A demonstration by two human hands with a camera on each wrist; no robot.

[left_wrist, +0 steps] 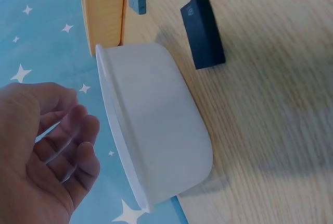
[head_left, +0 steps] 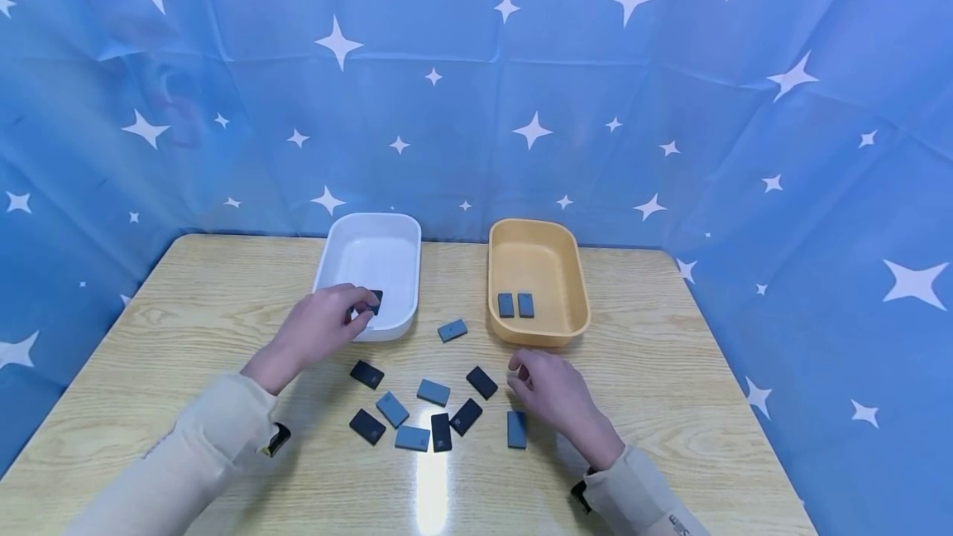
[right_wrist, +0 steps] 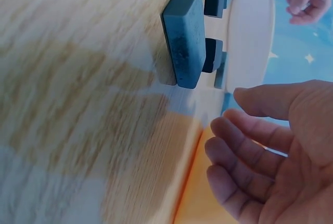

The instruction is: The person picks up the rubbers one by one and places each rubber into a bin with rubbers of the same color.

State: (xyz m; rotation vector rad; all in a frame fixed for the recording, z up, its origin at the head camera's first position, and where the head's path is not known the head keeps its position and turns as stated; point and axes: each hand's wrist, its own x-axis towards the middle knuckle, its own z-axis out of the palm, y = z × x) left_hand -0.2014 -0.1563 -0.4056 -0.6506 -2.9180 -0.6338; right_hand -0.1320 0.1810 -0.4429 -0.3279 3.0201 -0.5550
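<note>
My left hand (head_left: 328, 323) hovers over the near left part of a white bin (head_left: 389, 259). Its fingers are loosely bent, and no object shows between them in the left wrist view. Just past the fingertips in the head view, a small black rectangular block (head_left: 377, 298) lies in that bin, partly hidden by the hand. My right hand (head_left: 553, 391) is in the air before an orange-yellow bin (head_left: 547, 271), fingers relaxed and holding nothing. Below it in the head view lies a blue-grey block (head_left: 516, 430). Two more blue-grey blocks (head_left: 525, 305) rest inside the orange-yellow bin.
Several black blocks (head_left: 367, 427) and blue-grey blocks (head_left: 433, 392) lie scattered across the wooden table (head_left: 655, 354) between the hands. One blue-grey block (head_left: 452, 331) sits between the two bins. A blue curtain with white stars (head_left: 462, 106) hangs behind the table.
</note>
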